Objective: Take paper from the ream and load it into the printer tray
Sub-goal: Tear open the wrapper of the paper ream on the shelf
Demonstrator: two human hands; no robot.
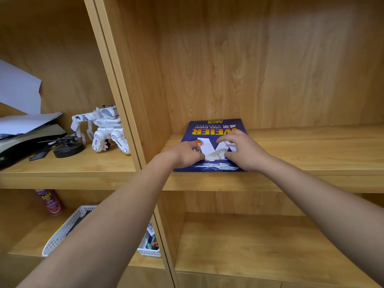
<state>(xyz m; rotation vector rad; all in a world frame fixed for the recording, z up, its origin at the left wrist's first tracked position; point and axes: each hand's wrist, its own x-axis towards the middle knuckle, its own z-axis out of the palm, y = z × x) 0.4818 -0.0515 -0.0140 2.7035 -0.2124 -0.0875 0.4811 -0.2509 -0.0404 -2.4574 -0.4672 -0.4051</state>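
Note:
A blue ream of copy paper with yellow lettering lies flat on a wooden shelf, its torn near end facing me. White sheets show through the torn wrapper. My left hand rests on the ream's near left part, fingers curled at the torn flap. My right hand lies on the near right part, fingers spread over the wrapper and touching the white flap. Whether either hand pinches paper I cannot tell. No printer tray shows clearly.
A vertical wooden divider stands left of the ream. In the left compartment are a white toy robot, a dark device with loose sheets, and a black round object. Below left are a spray can and a white basket.

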